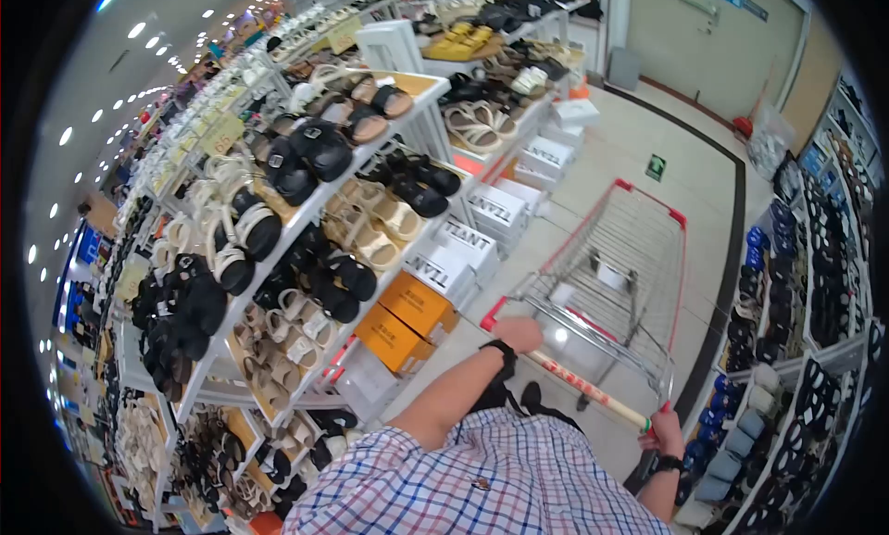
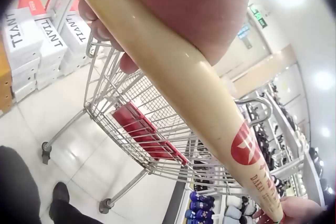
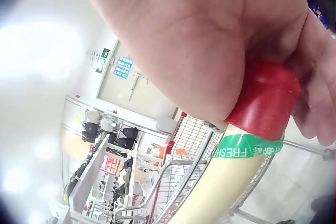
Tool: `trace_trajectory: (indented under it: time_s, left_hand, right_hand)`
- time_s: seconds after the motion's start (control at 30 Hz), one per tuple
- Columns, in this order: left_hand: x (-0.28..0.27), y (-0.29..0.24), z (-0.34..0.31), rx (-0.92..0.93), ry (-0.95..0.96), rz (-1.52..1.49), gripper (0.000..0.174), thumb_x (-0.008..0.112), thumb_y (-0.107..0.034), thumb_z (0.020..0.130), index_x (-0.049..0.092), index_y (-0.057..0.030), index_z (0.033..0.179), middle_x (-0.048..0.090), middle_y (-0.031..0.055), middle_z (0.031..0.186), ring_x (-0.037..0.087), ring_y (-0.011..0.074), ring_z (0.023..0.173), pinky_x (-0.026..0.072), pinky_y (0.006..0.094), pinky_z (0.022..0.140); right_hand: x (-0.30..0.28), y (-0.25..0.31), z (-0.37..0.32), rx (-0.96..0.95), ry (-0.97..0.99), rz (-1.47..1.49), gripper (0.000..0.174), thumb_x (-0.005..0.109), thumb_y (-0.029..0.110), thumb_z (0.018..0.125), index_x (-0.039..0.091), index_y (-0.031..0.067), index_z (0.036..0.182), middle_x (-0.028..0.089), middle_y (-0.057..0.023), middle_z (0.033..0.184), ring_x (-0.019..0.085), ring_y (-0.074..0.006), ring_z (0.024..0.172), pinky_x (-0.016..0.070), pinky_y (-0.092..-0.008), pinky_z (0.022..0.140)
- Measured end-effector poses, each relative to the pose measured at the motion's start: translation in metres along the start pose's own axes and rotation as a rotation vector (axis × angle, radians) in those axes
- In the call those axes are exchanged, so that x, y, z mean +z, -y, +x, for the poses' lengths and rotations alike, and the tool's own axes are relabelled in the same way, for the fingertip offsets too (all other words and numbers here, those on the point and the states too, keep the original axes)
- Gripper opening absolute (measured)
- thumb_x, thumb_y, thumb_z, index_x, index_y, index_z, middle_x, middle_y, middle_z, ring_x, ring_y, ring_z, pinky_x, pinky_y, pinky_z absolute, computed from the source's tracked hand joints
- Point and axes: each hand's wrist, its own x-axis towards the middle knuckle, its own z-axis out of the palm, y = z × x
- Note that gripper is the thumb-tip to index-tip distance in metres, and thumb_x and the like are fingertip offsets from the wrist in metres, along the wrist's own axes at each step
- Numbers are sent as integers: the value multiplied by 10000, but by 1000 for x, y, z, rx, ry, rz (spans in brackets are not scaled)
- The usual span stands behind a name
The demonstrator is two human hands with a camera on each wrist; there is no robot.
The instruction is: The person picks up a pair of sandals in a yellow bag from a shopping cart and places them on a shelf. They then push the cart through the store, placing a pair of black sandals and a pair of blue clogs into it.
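Both hands are on the pale handle bar [image 1: 588, 389] of a wire shopping cart [image 1: 681, 222] with red corners. The left hand [image 1: 519, 333] grips the bar toward its left end; in the left wrist view its fingertips [image 2: 128, 64] curl beneath the bar. At the opposite end, the right hand [image 1: 667, 428] holds the bar by its red end cap [image 3: 268, 100], fingers bent around it. A green printed band [image 3: 244, 147] circles the bar beside that cap. Under the bar hangs a red panel [image 2: 126, 119] on the cart's wire basket.
Tiered shelves of sandals [image 1: 370, 220] run along the left, with white shoe boxes [image 1: 440, 266] and orange boxes [image 1: 398, 340] beneath. More shoe racks [image 1: 815, 257] line the right. Tiled floor [image 1: 690, 164] stretches ahead to a double door [image 1: 708, 49].
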Motion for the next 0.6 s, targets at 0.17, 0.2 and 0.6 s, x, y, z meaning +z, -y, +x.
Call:
trace_trajectory:
  time_s: [0.17,0.2,0.6]
  left_hand:
    - [2,-1,8,-170,-263,-148,300,503,-332,835,711,-115,843,694,143,817,675,353,769,527,483,669]
    - [-2,-5,4,-154,-342,-145,283,501,-317,841,702,-117,829,690,141,795,672,354,756,529,480,663]
    - [14,-2,14,-138,-429,-100,251,527,-293,840,657,-90,766,673,149,738,654,370,691,519,483,618]
  right_hand:
    - [-7,20,10,-40,77,42,242,435,102,850,536,-62,704,559,-180,551,600,-290,426,476,-398,369]
    - [-9,27,7,-2,82,39,232,437,100,848,540,-69,730,570,-182,568,604,-291,432,498,-396,379]
    - [-10,33,8,45,109,152,191,460,103,857,536,-72,848,594,-183,639,630,-299,476,565,-403,422]
